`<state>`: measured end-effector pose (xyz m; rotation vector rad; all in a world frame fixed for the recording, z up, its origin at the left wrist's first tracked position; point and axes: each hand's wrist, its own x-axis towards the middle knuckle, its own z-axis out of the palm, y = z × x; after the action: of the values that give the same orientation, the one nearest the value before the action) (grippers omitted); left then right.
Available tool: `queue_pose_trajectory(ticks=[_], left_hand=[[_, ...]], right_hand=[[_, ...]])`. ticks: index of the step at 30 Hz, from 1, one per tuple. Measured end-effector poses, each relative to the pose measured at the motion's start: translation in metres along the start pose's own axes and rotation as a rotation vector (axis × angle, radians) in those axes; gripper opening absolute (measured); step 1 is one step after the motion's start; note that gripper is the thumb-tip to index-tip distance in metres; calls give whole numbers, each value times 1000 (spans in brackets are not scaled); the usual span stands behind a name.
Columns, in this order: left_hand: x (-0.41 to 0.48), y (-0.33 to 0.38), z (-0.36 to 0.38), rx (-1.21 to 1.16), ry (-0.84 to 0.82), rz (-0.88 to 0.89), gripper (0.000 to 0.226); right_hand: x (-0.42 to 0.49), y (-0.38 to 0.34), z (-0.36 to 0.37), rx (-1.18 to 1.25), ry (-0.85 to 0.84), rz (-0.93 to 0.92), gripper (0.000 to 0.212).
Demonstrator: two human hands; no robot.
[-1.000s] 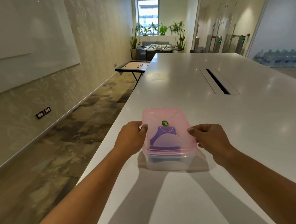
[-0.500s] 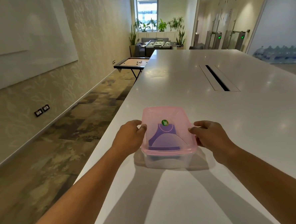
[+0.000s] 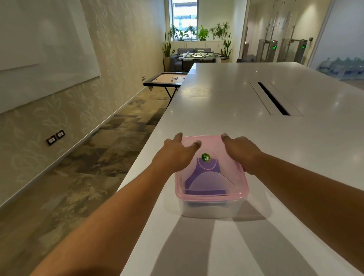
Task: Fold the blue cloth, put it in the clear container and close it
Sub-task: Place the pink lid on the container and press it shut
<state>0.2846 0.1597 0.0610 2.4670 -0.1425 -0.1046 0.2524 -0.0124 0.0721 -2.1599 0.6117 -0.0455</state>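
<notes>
A clear container (image 3: 211,209) stands near the left edge of the white table (image 3: 284,153), with a pink translucent lid (image 3: 211,187) on top. The folded blue cloth (image 3: 202,179) shows through the lid. A green round sticker (image 3: 206,157) sits on the lid. My left hand (image 3: 175,154) lies over the lid's far left part, fingers spread. My right hand (image 3: 240,150) rests on the lid's far right side, fingers reaching toward the far rim. Whether the lid is snapped down all round I cannot tell.
The table's left edge runs close beside the container, with carpeted floor (image 3: 83,176) below. A dark cable slot (image 3: 273,99) lies in the table further back. A small game table (image 3: 165,79) stands beyond the table's far left corner.
Both hands have left the container's near sides and moved forward onto the far part of the lid, fingers spreading. The container stays in place.
</notes>
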Motion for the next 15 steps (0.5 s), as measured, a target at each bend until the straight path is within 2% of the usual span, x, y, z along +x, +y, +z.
queue_pose_trajectory(ticks=[2,10,15], left_hand=[[0,4,7,6,-25,34,81],[-3,6,18,260,6,67,80],[-2,4,19,280,4,67,81]], right_hand=[[5,1,7,-28,-11,8,62],[21,12,16,105,-60,35,52],[26,16,18,129,-80,31,49]])
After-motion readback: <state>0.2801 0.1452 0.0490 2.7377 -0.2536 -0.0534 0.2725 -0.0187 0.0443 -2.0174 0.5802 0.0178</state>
